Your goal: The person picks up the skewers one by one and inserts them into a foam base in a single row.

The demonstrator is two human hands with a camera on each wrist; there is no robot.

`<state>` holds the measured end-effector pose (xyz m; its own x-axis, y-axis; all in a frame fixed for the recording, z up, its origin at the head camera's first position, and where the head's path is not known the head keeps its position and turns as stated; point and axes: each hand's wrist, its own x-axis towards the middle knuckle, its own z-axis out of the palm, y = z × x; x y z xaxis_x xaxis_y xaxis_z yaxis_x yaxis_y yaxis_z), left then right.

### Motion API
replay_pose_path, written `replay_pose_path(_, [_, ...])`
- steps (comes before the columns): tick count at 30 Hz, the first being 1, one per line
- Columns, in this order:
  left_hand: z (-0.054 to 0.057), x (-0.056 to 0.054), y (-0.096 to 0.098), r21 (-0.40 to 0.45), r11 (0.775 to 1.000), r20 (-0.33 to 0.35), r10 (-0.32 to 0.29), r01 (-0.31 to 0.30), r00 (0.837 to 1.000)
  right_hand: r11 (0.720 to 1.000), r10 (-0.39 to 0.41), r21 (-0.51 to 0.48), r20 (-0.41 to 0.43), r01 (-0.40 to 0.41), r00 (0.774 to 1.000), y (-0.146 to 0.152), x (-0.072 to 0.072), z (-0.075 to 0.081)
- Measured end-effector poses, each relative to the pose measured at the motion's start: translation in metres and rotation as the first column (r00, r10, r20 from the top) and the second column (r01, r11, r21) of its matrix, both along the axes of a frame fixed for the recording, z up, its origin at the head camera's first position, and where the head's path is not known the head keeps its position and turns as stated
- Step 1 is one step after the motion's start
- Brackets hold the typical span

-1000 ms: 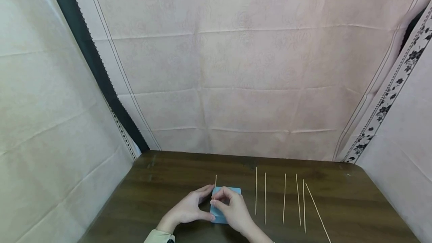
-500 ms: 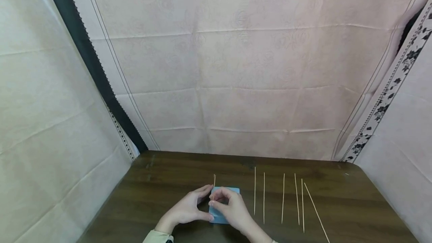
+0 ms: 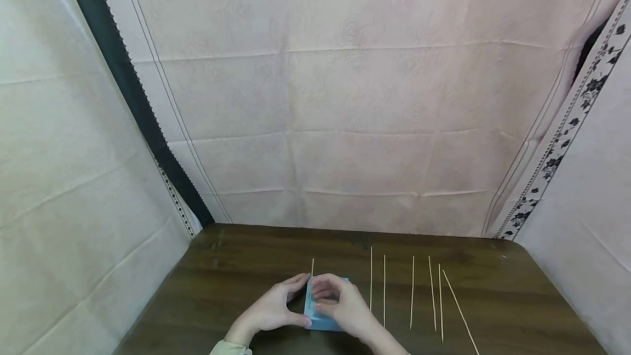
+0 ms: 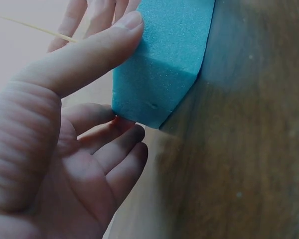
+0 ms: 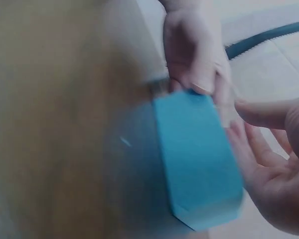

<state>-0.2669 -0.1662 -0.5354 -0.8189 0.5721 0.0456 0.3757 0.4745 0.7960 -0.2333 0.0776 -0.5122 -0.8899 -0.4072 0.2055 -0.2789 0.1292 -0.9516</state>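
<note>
A light-blue foam block [image 3: 322,323] lies on the dark table. My left hand [image 3: 273,305] holds its left side, thumb at the near corner and fingers at the far one. A thin wooden stick [image 3: 313,267] rises at the block's far left edge; its lower end is hidden in the head view. Over the block is my right hand [image 3: 347,308]; in the right wrist view its thumb and fingers [image 5: 269,114] stand apart with nothing seen between them. The left wrist view shows the block [image 4: 174,40] and the stick [image 4: 35,27] behind my left thumb.
Several thin sticks [image 3: 412,292] lie spaced out on the table [image 3: 498,295] to the right, the rightmost one [image 3: 458,308] slanting. Light cloth [image 3: 355,125] hangs behind the table and at both sides.
My right thumb and index finger, pinched together near the stick before, have parted and moved slightly right. My left hand stays on the block. The view has shifted a little.
</note>
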Motion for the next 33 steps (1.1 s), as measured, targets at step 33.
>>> replay_pose_path(33, [0.003,0.002,0.003,-0.037,0.998,0.060,0.057,-0.055,0.997,0.960,-0.190,0.233,0.128,0.157,0.973,0.276,0.016,0.004])
